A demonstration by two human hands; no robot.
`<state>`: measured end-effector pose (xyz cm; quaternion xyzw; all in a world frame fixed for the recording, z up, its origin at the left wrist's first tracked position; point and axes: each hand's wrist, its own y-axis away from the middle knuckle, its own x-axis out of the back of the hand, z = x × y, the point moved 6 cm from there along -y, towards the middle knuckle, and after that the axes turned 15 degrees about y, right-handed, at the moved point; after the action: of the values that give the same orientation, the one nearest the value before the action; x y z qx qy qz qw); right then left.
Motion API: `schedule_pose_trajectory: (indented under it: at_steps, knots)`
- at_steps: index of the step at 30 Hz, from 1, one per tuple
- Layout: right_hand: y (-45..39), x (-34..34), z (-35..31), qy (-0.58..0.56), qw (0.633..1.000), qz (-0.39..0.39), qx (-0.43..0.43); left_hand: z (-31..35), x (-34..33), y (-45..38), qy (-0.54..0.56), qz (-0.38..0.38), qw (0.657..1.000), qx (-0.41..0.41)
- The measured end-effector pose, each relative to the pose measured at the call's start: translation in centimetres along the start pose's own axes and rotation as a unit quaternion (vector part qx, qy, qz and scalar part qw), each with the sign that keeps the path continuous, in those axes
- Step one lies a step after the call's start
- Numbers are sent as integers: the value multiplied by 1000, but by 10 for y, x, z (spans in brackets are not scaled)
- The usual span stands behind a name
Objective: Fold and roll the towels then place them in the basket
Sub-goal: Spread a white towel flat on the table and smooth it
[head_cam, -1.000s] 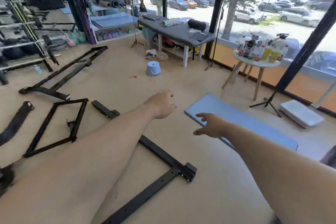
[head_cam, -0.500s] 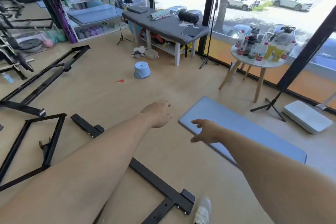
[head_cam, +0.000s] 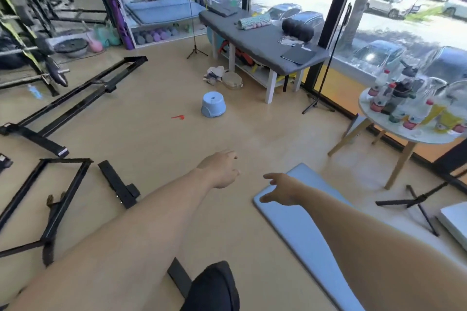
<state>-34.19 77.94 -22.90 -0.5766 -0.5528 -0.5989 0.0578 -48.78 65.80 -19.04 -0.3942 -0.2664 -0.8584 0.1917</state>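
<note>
Reaching bare hands, left hand [head_cam: 220, 168], right hand [head_cam: 281, 190], flat rectangular blue mat [head_cam: 304, 230]

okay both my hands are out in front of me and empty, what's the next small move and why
Probably keep heading toward the grey bench: both the left hand and right hand hold nothing, and the cloth pile beside its leg looks like the nearest possible towels.
</note>
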Motion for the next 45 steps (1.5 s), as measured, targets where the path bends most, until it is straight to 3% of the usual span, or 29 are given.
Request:
schedule_pose_trajectory:
  at_steps: [10, 21, 26, 34, 45]
  knots:
    - [-221, 86, -37, 49, 998, -33, -12, -116, 85, -227, 30, 0, 998, 58]
    - [-451, 187, -80, 128, 983, -126, -26, -213, 190, -444, 29, -49, 991, 119]
    - [-586, 276, -94, 130, 986, -100, -10, -235, 237, -572, 35, -71, 987, 138]
    - [-755, 438, -114, 185, 979, -81, 18, -252, 352, -771, 69, -36, 984, 160]
    - [-1006, 595, -150, 162, 983, -84, -25, -318, 447, -1037, 96, -80, 981, 150]
